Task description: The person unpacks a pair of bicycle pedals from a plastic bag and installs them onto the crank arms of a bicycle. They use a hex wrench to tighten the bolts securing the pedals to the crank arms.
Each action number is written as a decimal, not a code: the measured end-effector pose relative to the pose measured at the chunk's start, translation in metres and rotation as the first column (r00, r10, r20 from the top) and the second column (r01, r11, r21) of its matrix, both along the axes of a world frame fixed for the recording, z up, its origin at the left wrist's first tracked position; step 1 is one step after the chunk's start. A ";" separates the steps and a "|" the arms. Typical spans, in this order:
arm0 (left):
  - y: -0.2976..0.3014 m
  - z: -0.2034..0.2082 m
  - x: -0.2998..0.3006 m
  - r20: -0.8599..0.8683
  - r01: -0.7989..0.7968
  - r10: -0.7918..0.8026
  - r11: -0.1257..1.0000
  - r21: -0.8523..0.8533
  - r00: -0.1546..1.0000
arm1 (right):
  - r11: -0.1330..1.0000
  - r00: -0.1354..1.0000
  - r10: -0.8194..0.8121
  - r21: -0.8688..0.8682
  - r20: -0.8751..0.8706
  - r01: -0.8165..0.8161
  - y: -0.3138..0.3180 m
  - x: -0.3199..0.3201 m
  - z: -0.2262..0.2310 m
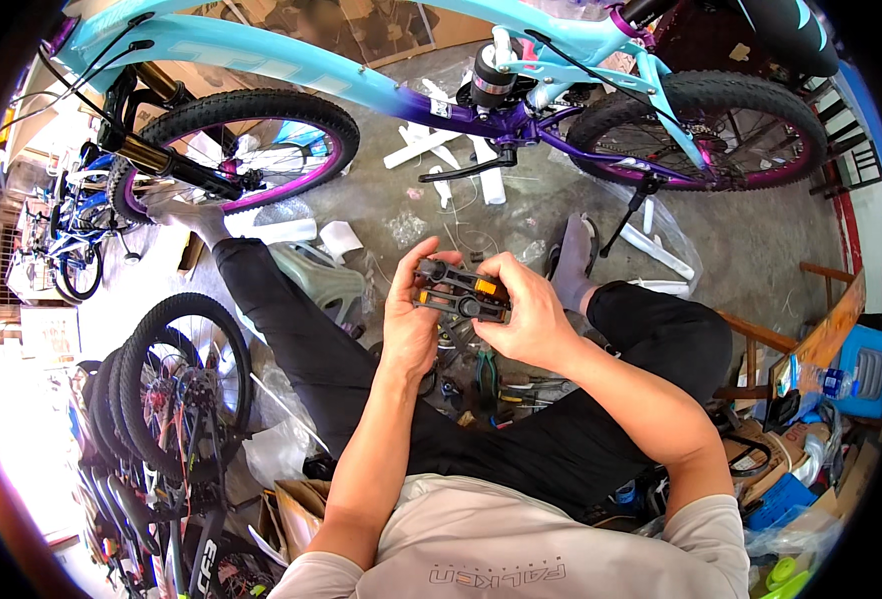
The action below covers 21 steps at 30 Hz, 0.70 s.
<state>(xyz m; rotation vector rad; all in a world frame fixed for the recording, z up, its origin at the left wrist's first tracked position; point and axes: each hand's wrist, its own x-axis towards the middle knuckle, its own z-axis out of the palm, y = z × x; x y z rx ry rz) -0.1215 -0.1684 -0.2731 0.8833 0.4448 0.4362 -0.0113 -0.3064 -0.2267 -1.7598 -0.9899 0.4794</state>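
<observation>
Two black bicycle pedals (pixel 461 290) with orange reflectors are held together between my hands, above my lap. My left hand (pixel 410 314) wraps round their left ends, fingers behind and thumb side up. My right hand (pixel 529 311) grips their right ends, its thumb and fingers curled over the edge. Beyond the pedals stands a light blue and purple mountain bike (pixel 351 85). Its crank arm (pixel 473 172) points left, with no pedal visible on it. The bike's kickstand (pixel 628 212) reaches the floor. My fingers partly cover both pedals.
Tools, including green-handled pliers (pixel 486 384), lie on the floor between my legs. White foam wrapping (pixel 421 150) and plastic are scattered under the bike. Bike wheels (pixel 186 389) are stacked at left. At right are a wooden stool (pixel 810 334) and a blue plastic container (pixel 868 371).
</observation>
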 end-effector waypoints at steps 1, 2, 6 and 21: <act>0.000 -0.001 -0.001 0.028 0.023 -0.023 1.000 0.009 0.999 | 1.000 1.000 -0.001 0.000 -0.006 0.001 0.000 0.000 0.000; 0.000 -0.002 -0.001 0.027 0.022 -0.022 1.000 0.008 0.999 | 1.000 1.000 0.000 -0.001 -0.007 0.000 0.000 0.000 0.000; 0.000 -0.003 0.000 -0.014 0.035 -0.035 0.998 0.047 0.999 | 1.000 0.999 0.002 0.003 0.050 -0.003 -0.002 0.003 -0.006; -0.007 0.012 0.010 0.218 0.115 -0.103 0.992 -0.046 0.970 | 0.878 0.983 0.175 0.461 -0.049 -0.133 0.001 0.023 -0.016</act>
